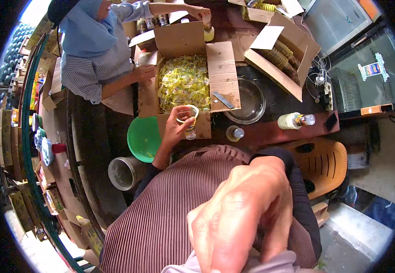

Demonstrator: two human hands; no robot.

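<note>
— Start at the left. What's there?
— A green basin [138, 142] off the worktop's [266, 132] near edge, then an open carton [223, 73] heaped with yellow strips [184, 82]. A co-worker's hand [145, 73] is at the carton's left flap.

— And your left grip?
— My left hand [178, 126] is closed round a clear container [190, 133], over the carton's near flap. A pale yellow-green ring [197, 110] shows at its upper end; I can't tell if that's its rim or a separate piece.

— How far along are you?
— Partway, I'd judge: this one is in hand, not set down, and the heap suggests plenty is left.

— Further right?
— A knife [223, 99] lies on the carton's right flap, and a small bottle [235, 133] is by the worktop's near edge. My right hand [240, 204] is away from the work, close to me, fingers bent; I can't tell whether it holds anything.

— Anything done?
— Perhaps the bottle with a pale wrapping [290, 121], near the worktop's near right corner. It looks finished to me, but I can't be sure.
</note>
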